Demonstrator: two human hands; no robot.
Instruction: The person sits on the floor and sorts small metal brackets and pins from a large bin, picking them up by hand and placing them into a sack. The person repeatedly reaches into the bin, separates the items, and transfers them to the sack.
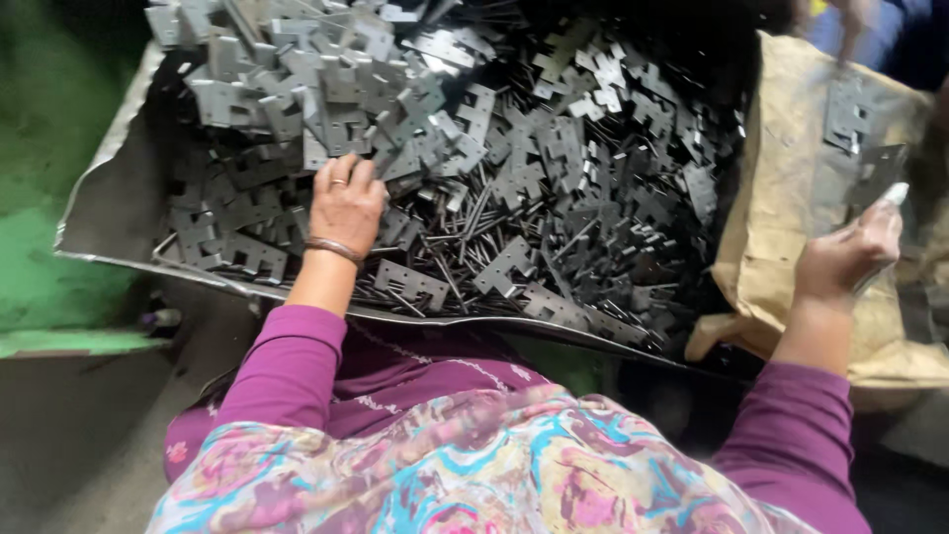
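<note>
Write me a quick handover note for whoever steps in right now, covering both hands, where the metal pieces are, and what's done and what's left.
Left hand: palm down in the heap of flat notched metal plates, fingers curled among them; whether its grip has closed on any is hidden.
Right hand: its grip pinches a thin pale strip over the brown paper sack.
Things: plates and thin metal rods are mixed in the large metal tray. A few plates lie on the sack.
Done: a few plates moved across.
Left: most of the pile remains in the tray.
</note>
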